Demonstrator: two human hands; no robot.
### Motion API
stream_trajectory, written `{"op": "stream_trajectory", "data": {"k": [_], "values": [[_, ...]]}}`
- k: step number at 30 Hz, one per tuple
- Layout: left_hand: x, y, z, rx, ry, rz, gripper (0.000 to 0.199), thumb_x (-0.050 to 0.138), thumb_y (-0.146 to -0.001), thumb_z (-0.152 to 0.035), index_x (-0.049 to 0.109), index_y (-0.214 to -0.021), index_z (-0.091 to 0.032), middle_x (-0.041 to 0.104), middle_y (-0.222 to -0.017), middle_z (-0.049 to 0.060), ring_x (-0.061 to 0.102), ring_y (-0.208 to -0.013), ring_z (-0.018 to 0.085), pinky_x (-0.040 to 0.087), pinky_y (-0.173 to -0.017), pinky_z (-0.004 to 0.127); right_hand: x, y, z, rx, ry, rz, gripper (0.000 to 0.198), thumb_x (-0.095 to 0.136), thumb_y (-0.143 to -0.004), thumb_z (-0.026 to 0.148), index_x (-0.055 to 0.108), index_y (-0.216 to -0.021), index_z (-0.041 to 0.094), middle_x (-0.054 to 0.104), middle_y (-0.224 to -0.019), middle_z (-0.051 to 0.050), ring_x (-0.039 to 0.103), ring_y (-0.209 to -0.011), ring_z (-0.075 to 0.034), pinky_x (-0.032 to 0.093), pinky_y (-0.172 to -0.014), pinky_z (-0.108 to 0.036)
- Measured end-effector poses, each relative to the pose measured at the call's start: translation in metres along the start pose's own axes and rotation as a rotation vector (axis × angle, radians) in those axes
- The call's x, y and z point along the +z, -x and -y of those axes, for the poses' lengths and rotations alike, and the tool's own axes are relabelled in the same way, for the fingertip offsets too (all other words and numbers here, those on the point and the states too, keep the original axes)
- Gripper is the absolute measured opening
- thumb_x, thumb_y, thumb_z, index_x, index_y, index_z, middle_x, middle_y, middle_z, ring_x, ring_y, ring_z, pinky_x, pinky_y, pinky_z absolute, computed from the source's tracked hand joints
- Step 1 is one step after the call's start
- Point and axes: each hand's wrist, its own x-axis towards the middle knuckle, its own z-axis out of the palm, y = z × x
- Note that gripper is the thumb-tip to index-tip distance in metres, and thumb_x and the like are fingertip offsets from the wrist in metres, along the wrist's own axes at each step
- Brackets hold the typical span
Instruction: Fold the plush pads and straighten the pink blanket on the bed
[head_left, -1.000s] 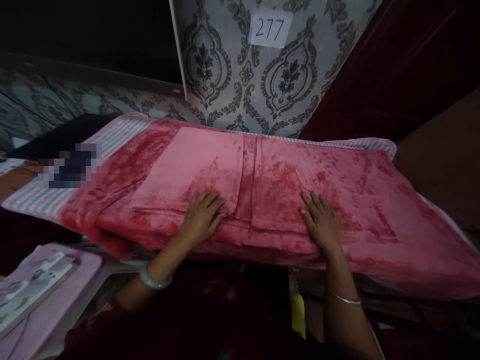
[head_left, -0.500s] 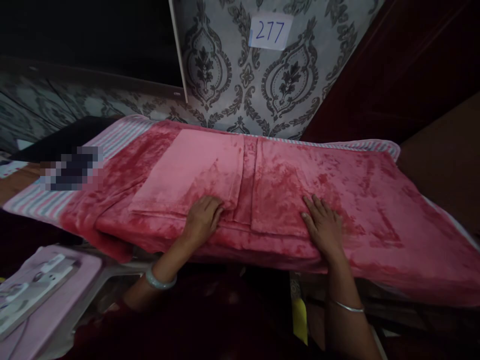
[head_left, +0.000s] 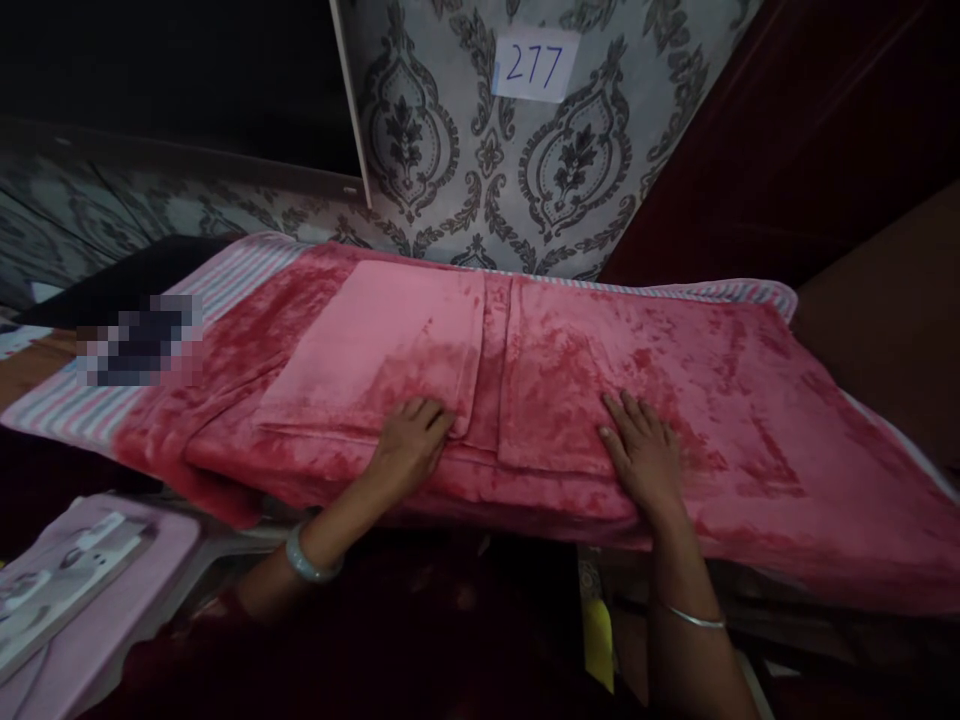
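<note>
From where I stand, the red plush cover takes up most of the view, spread out flat, its near edge hanging down, perhaps so the middle lies smooth. The dark screen is above its far left, and a striped cloth shows past its left end and far edge, likely as an underlayer. On the cover's middle lie a paler left panel and a right panel, a narrow strip apart. On the cover's near side, the right hand rests spread and palm down, seemingly as a weight against shifting. The left hand, fingers drawn in, touches the left panel's near corner, perhaps to steady it; I can't tell whether it pinches the fabric.
</note>
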Motion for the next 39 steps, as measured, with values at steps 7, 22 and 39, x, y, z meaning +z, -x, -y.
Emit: {"op": "stream_trajectory", "data": {"k": [7,22,39], "values": [[-0.020,-0.001,0.003,0.113,0.133,-0.046,0.029,0.050,-0.099,-0.032,0.071,-0.113,-0.018,0.073,-0.110,0.013,0.064,-0.102,0.027,0.052,-0.090,0.045,0.001,0.000,0.000,-0.002,0.047,-0.002,0.056,0.028,-0.105,0.050,0.047,-0.154,0.031,0.045,-0.160,-0.007,0.038,-0.148,-0.033,0.035,-0.116,-0.062],[0.017,-0.039,0.006,-0.130,-0.059,0.331,0.073,0.055,-0.095,-0.055,0.039,-0.158,-0.023,0.024,-0.168,0.019,0.016,-0.156,0.043,0.018,-0.119,0.072,0.011,-0.001,-0.003,-0.027,0.081,-0.026,0.054,0.032,-0.104,0.045,0.050,-0.152,0.031,0.046,-0.159,-0.006,0.041,-0.147,-0.032,0.039,-0.114,-0.059],[0.009,-0.175,0.094,-0.260,0.162,0.406,0.055,0.042,-0.099,-0.032,0.047,-0.150,-0.011,0.041,-0.160,0.020,0.037,-0.151,0.030,0.029,-0.123,0.045,-0.010,-0.109,0.177,-0.527,-0.218,0.278,0.065,0.048,-0.102,0.046,0.035,-0.160,0.020,0.024,-0.168,-0.014,0.018,-0.157,-0.029,0.018,-0.125,-0.059]]}}
